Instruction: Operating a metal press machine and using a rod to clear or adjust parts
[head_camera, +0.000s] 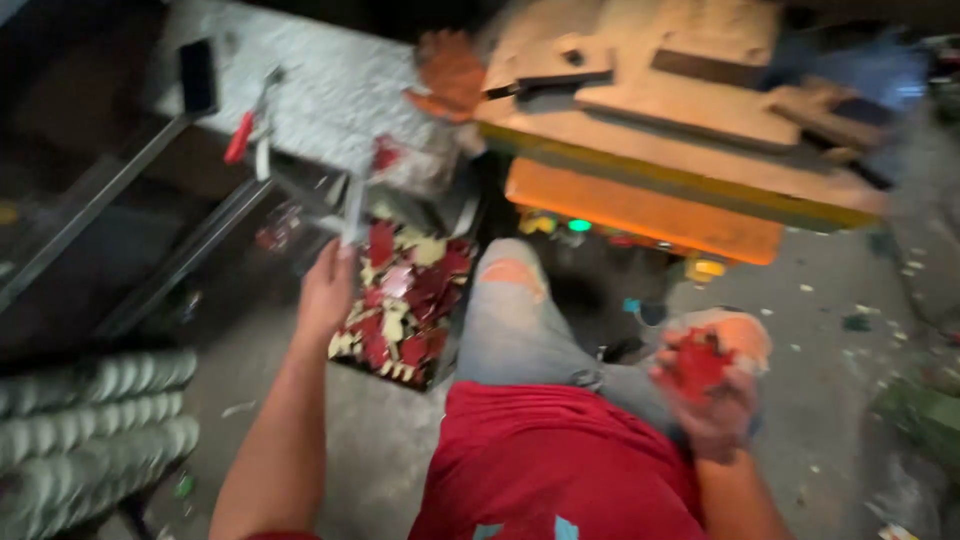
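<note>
Beside the orange metal press (640, 215), a box (400, 300) holds matt red and cream offcuts, perhaps leather.

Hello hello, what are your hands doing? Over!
Left hand at the scrap box. Right hand shut on red pieces. Knee between them.

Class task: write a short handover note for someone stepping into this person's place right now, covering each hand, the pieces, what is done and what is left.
Left hand: reaching to the near edge of the box of cut pieces; the blur hides whether it grips anything.
Right hand: closed on a stack of red cut pieces, held beside the knee.
The box, full of red and cream pieces, stands on the floor below the orange press.
Done: one stack is in hand.
Left: the box holds many loose pieces.
</note>
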